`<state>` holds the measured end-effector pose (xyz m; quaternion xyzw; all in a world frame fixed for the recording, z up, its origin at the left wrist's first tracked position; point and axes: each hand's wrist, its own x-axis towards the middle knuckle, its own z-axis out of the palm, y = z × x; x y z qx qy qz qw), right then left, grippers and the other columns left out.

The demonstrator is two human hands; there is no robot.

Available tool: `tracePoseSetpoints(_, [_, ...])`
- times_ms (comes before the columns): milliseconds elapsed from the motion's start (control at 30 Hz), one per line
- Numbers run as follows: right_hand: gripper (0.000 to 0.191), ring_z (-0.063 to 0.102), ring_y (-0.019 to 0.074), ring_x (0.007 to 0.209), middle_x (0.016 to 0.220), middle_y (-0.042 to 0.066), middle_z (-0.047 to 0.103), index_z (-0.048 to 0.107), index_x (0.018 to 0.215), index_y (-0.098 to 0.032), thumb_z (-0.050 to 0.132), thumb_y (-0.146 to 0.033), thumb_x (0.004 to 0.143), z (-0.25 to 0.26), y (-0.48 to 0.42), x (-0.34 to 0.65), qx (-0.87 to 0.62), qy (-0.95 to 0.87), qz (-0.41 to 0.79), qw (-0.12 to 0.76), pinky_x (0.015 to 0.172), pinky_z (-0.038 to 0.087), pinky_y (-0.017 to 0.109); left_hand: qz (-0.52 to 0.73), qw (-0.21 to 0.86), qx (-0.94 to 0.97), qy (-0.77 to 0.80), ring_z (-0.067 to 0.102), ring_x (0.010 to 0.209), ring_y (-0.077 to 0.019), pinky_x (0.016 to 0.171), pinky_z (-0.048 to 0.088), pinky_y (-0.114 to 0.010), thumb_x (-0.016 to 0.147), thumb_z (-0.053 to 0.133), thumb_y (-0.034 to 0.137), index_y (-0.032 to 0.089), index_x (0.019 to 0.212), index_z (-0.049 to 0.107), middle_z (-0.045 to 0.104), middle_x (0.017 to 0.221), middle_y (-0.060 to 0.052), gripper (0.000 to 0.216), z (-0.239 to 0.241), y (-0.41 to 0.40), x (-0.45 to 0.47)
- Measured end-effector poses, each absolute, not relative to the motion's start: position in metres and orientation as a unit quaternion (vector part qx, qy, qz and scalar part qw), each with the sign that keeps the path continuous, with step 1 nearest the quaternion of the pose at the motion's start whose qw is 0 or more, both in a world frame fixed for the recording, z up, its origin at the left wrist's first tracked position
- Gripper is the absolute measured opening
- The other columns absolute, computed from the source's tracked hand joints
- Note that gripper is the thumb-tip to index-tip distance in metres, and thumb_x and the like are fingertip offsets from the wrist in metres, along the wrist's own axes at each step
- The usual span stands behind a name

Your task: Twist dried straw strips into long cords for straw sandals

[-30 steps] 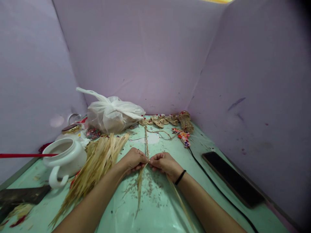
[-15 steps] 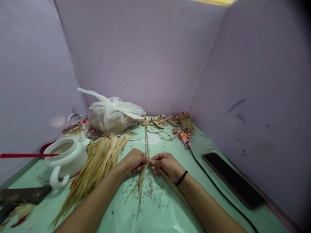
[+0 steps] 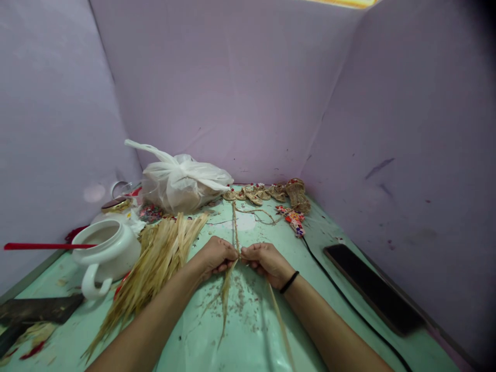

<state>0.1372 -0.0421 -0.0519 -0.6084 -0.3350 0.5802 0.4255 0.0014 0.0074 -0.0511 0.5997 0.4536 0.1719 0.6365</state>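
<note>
My left hand (image 3: pixel 215 256) and my right hand (image 3: pixel 263 260) meet at the middle of the green table (image 3: pixel 248 341), both pinched on the near end of a thin plaited straw cord (image 3: pixel 234 227). The cord runs away from me toward the back wall. Loose straw strands (image 3: pixel 225 299) hang from the pinch point toward me, and one long strand (image 3: pixel 281 325) trails under my right wrist, which wears a black band. A heap of dry straw strips (image 3: pixel 155 263) lies just left of my left forearm.
A white jug (image 3: pixel 104 256) with a red stick (image 3: pixel 42 246) stands at the left, a knotted white plastic bag (image 3: pixel 182 181) behind it. Small woven straw pieces (image 3: pixel 271 192) and a colourful object (image 3: pixel 294 221) lie at the back. A dark phone (image 3: pixel 372 287) and black cable (image 3: pixel 349 305) lie right. A dark blade (image 3: pixel 34 310) lies at the near left.
Both hands stay pinched on the cord's end with small finger shifts. The long strand under my right wrist has swung from lying out to the right to pointing more toward me.
</note>
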Motion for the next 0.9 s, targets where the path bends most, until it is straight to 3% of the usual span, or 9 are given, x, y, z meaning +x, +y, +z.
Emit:
tracePoseSetpoints(267, [0.008, 0.025, 0.0023, 0.033, 0.034, -0.006, 0.042, 0.056, 0.050, -0.011, 0.060, -0.014, 0.056, -0.054, -0.042, 0.131, -0.630, -0.362, 0.544, 0.419, 0.036, 0.015, 0.019, 0.165, 0.612, 0.620, 0.462, 0.026, 0.026, -0.0035, 0.029, 0.015, -0.018, 0.054, 0.049, 0.017, 0.011, 0.051, 0.053, 0.041, 0.035, 0.004, 0.008, -0.050, 0.007, 0.002])
tracePoseSetpoints(400, [0.008, 0.035, 0.0045, 0.039, 0.038, -0.003, 0.048, 0.055, 0.044, -0.011, 0.056, -0.009, 0.052, -0.061, -0.038, 0.128, -0.625, -0.396, 0.507, 0.442, 0.041, 0.024, 0.019, 0.136, 0.565, 0.677, 0.453, 0.028, 0.027, -0.0047, 0.032, 0.019, -0.019, 0.054, 0.045, 0.014, 0.012, 0.047, 0.051, 0.039, 0.033, 0.004, 0.010, -0.047, 0.005, 0.001])
tracePoseSetpoints(533, [0.012, 0.026, 0.0038, 0.037, 0.034, -0.006, 0.039, 0.047, 0.039, -0.013, 0.050, -0.007, 0.050, -0.065, -0.036, 0.127, -0.629, -0.408, 0.495, 0.439, 0.039, 0.016, 0.021, 0.099, 0.535, 0.722, 0.426, 0.034, 0.032, -0.0064, 0.036, 0.023, -0.019, 0.053, 0.043, 0.013, 0.014, 0.044, 0.048, 0.040, 0.036, 0.003, 0.010, -0.040, 0.006, -0.003])
tracePoseSetpoints(633, [0.015, 0.021, 0.0036, 0.036, 0.031, -0.007, 0.032, 0.044, 0.038, -0.014, 0.050, -0.010, 0.051, -0.063, -0.036, 0.126, -0.638, -0.412, 0.495, 0.421, 0.039, 0.012, 0.022, 0.078, 0.460, 0.756, 0.460, 0.035, 0.037, -0.0075, 0.040, 0.024, -0.020, 0.053, 0.047, 0.014, 0.013, 0.044, 0.053, 0.041, 0.037, 0.002, 0.010, -0.034, 0.010, -0.006])
tracePoseSetpoints(767, [0.011, 0.025, 0.0040, 0.036, 0.032, -0.005, 0.037, 0.049, 0.040, -0.013, 0.050, -0.011, 0.051, -0.057, -0.038, 0.125, -0.641, -0.402, 0.510, 0.409, 0.038, 0.015, 0.021, 0.075, 0.347, 0.773, 0.526, 0.044, 0.046, -0.0123, 0.046, 0.027, -0.021, 0.052, 0.052, 0.018, 0.014, 0.046, 0.056, 0.044, 0.039, 0.000, 0.008, -0.027, -0.001, -0.001])
tracePoseSetpoints(900, [0.010, 0.026, 0.0038, 0.035, 0.033, -0.006, 0.037, 0.045, 0.040, -0.014, 0.047, -0.009, 0.049, -0.056, -0.040, 0.124, -0.618, -0.368, 0.544, 0.432, 0.038, 0.016, 0.020, 0.134, 0.284, 0.767, 0.560, 0.053, 0.067, -0.0201, 0.056, 0.032, -0.024, 0.051, 0.055, 0.013, 0.015, 0.054, 0.057, 0.053, 0.056, -0.006, 0.004, -0.024, -0.034, 0.018])
